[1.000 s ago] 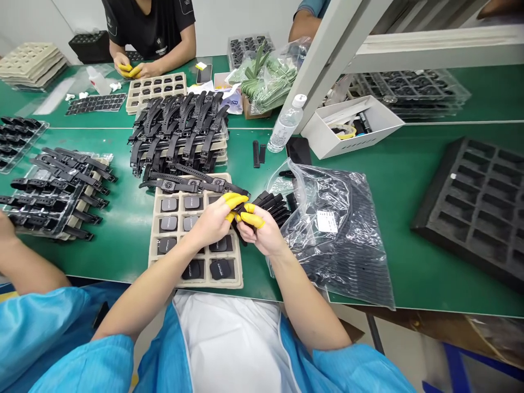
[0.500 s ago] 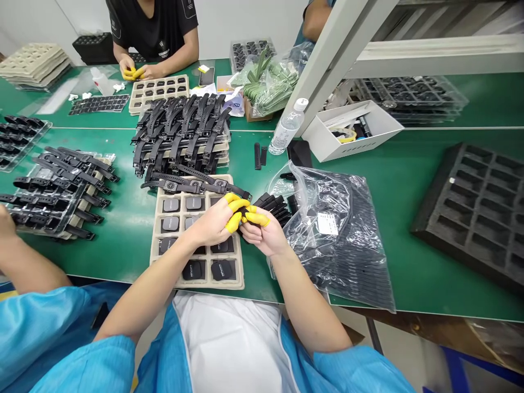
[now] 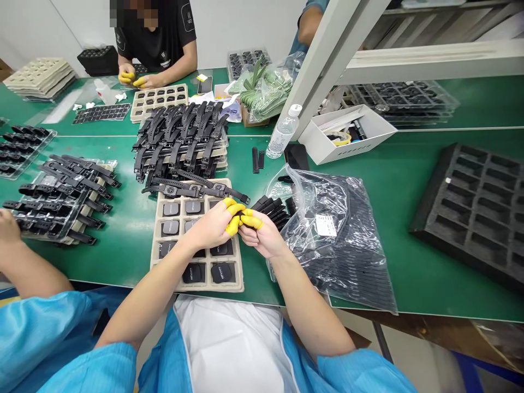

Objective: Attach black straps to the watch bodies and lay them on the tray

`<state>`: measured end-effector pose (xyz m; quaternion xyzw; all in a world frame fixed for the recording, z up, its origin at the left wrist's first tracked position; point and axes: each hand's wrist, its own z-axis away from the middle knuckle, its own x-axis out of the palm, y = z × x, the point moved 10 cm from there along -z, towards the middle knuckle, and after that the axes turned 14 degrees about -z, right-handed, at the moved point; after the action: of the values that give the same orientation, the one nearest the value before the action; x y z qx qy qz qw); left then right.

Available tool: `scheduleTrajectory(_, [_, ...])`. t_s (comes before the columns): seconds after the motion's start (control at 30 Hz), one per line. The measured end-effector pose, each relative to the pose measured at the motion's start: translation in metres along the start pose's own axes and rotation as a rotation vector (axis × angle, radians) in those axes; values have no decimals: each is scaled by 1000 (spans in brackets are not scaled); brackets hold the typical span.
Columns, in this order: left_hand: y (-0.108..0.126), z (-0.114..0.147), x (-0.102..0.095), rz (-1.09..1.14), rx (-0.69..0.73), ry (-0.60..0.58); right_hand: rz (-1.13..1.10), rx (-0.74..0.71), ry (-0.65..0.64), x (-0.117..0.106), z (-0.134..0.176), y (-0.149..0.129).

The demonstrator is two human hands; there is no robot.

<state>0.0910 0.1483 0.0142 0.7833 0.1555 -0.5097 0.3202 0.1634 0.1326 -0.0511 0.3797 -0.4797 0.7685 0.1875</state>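
Note:
My left hand (image 3: pixel 213 222) and my right hand (image 3: pixel 264 232) meet above the right side of a beige tray (image 3: pixel 207 274). Both wear yellow finger cots, and their fingers pinch a small black watch part (image 3: pixel 241 215), mostly hidden between them. Square black watch bodies (image 3: pixel 222 272) lie in the tray's compartments, some under my left hand. Across the tray's far edge rest several watches with straps (image 3: pixel 172 189). Just beyond my right hand is a bunch of loose black straps (image 3: pixel 271 210), beside a clear plastic bag (image 3: pixel 347 245) full of black straps.
Watches are piled on stacked trays (image 3: pixel 180 136), with another pile (image 3: pixel 67 196) at left. A water bottle (image 3: pixel 282 134), a white box (image 3: pixel 347 143) and a black foam tray (image 3: pixel 470 202) stand rightward. A co-worker's hands (image 3: pixel 139 79) are across the table; another person's arm (image 3: pixel 28 262) is at left.
The camera view has tilted slightly. Both my hands stay together on the small black part, with only slight finger movement. Across the table, the co-worker's hands have moved a little apart.

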Motion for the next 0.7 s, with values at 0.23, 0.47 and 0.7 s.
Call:
scheduleTrajectory(0.23, [-11, -1, -17, 25, -95, 4, 443, -321, 10, -13, 3, -33])
scheduleTrajectory(0.47, [-62, 7, -66, -479, -311, -270, 953, -549, 45, -12, 9, -67])
scheduleTrajectory(0.7, [-88, 5, -48, -572, -230, -427, 943, -552, 269, -30, -1, -54])
